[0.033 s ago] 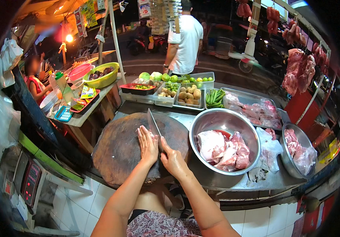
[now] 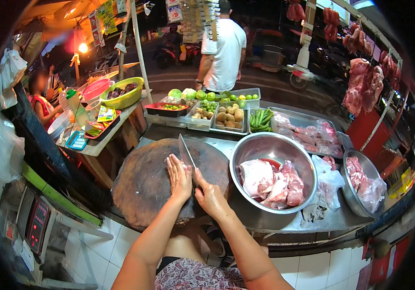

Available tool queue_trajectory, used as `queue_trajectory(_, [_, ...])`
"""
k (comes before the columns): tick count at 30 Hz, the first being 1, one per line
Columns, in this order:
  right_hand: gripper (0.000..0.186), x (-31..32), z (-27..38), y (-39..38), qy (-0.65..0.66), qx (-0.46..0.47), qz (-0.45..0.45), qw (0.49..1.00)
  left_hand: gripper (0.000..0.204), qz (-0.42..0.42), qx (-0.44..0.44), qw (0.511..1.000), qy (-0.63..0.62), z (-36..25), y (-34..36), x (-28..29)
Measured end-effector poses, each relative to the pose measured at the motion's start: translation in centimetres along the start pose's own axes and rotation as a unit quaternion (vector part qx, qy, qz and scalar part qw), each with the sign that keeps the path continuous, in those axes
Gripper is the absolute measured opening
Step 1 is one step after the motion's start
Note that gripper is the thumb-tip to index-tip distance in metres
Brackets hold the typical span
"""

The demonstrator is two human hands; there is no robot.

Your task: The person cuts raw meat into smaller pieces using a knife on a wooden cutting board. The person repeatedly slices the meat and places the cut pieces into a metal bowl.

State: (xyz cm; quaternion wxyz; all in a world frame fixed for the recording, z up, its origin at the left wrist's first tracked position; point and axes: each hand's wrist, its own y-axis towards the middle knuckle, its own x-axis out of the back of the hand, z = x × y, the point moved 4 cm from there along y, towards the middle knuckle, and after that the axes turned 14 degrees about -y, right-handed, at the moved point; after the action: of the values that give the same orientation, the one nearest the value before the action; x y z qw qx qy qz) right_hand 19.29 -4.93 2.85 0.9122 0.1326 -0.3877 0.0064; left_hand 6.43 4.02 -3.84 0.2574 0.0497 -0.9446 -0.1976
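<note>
A big round wooden chopping block (image 2: 142,179) lies in front of me on a metal table. My left hand (image 2: 180,180) rests on it with the fingers stretched out close together, thumb side toward the blade. Whether something small lies under its palm is hidden. In my right hand (image 2: 211,197) is a kitchen knife (image 2: 186,152), gripped by the handle, its blade pointing away from me just right of my left fingers. To the right of the block stands a large steel bowl (image 2: 238,186) holding several chunks of raw meat (image 2: 277,181).
Behind the block are trays of vegetables, with green beans (image 2: 261,119), and a tray of bagged meat (image 2: 309,135). A second steel bowl (image 2: 354,198) stands at right, below hanging meat (image 2: 359,87). A digital scale (image 2: 38,220) is at left. A person in white (image 2: 226,53) stands beyond.
</note>
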Motion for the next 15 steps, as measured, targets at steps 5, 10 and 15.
queue_trajectory(5, [0.062, 0.4, -0.5, -0.5, -0.036, -0.008, 0.010, 0.999, 0.081, 0.003, -0.011, 1.000, -0.002, 0.8, 1.0, -0.3])
queue_trajectory(10, [0.064, -0.4, -0.7, -2.2, -0.050, -0.026, 0.015, 0.998, 0.077, 0.013, -0.010, 0.999, 0.027, 1.8, 1.5, -0.6])
queue_trajectory(15, [0.068, -0.6, -0.9, -3.9, -0.041, -0.020, 0.012, 0.999, 0.073, 0.025, 0.000, 1.000, 0.015, 2.3, 1.9, -0.7])
